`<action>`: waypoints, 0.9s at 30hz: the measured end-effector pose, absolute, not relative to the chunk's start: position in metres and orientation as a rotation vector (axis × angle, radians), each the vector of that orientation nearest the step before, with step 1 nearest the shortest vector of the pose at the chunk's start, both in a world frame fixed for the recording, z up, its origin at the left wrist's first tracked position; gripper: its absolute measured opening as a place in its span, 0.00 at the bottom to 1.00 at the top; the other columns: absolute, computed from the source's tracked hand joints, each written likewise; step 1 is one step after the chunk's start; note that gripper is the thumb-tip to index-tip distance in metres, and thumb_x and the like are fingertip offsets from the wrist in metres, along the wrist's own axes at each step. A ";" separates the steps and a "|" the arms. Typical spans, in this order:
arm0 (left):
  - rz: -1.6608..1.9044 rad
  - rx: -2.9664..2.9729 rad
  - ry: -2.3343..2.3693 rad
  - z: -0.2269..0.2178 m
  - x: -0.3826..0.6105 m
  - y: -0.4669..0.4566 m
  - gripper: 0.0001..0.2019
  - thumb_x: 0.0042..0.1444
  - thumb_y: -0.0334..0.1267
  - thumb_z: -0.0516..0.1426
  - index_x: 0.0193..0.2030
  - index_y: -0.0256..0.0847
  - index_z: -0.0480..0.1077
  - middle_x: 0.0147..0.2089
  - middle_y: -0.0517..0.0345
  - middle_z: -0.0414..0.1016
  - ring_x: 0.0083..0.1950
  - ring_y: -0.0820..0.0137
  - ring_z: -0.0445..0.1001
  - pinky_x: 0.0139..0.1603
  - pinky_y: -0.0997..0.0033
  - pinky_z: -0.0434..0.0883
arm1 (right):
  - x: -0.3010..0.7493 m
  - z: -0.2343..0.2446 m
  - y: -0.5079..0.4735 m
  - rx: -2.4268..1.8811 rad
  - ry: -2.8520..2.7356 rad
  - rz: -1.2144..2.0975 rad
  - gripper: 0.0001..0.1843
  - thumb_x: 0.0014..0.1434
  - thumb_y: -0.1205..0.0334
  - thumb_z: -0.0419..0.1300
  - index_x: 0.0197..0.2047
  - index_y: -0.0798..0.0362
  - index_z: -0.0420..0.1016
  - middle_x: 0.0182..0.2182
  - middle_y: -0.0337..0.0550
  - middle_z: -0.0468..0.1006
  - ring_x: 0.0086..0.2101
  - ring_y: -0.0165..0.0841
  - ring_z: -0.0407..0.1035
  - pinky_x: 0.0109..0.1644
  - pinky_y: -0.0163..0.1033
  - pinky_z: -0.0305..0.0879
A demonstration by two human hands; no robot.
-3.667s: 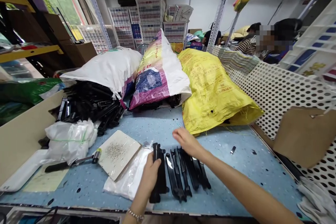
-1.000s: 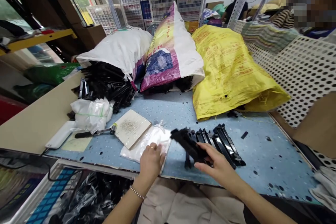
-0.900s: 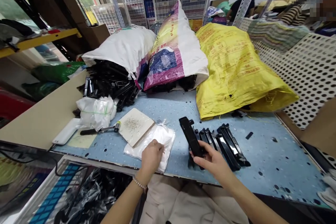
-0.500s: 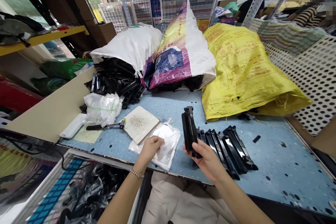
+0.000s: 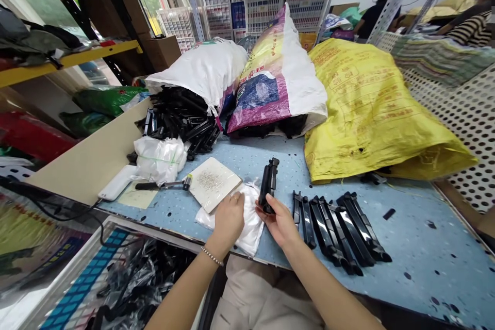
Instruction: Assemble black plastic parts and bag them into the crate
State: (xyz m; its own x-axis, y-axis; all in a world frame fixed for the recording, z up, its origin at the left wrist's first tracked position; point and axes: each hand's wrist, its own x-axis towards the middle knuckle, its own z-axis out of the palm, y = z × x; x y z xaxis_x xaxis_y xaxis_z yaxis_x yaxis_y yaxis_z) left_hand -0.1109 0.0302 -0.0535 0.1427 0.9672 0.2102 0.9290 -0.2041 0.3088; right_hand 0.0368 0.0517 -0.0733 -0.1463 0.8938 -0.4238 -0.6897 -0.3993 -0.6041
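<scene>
My right hand (image 5: 281,223) is wrapped round black plastic parts (image 5: 268,183), held upright above the table; they look like a small bundle of long narrow pieces. My left hand (image 5: 229,219) is closed, back of the hand up, over a stack of clear-white plastic bags (image 5: 252,227). Its fingertips are hidden, so what they pinch does not show. Just beyond it lies a pale square board (image 5: 214,180) with small bits scattered on top. Several similar black strips (image 5: 332,229) lie side by side to the right of my right hand.
A small hammer-like tool (image 5: 166,184), a white device (image 5: 117,182) and a bundle of bags (image 5: 160,157) lie at left. A white sack (image 5: 204,64) spills black parts; a printed sack (image 5: 278,82) and yellow sack (image 5: 371,108) stand behind. A crate (image 5: 77,278) sits below.
My right hand has brought the black parts left, away from the row of strips and over the bags. My left hand has turned and closed nearer the board. The view has shifted slightly.
</scene>
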 end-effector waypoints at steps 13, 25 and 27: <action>0.867 1.953 1.495 -0.061 -0.132 0.036 0.32 0.50 0.22 0.49 0.63 0.40 0.59 0.64 0.45 0.62 0.66 0.60 0.59 0.67 0.55 0.58 | 0.086 -0.053 -0.028 -0.676 -0.055 2.544 0.25 0.60 0.44 0.54 0.40 0.61 0.76 0.29 0.45 0.78 0.21 0.24 0.67 0.44 0.36 0.71; 0.666 2.042 1.202 -0.029 -0.091 -0.043 0.38 0.51 0.21 0.45 0.70 0.45 0.46 0.70 0.45 0.51 0.63 0.53 0.65 0.58 0.54 0.67 | 0.066 -0.058 -0.018 -1.129 -0.795 2.056 0.21 0.59 0.45 0.55 0.44 0.53 0.74 0.35 0.42 0.76 0.28 0.28 0.68 0.41 0.37 0.70; 0.696 1.994 1.171 -0.020 -0.091 -0.054 0.38 0.49 0.21 0.46 0.68 0.46 0.52 0.68 0.48 0.57 0.63 0.55 0.64 0.61 0.55 0.66 | 0.069 -0.047 -0.027 -1.115 -1.248 1.863 0.24 0.55 0.48 0.61 0.52 0.51 0.71 0.47 0.45 0.74 0.45 0.36 0.68 0.53 0.43 0.65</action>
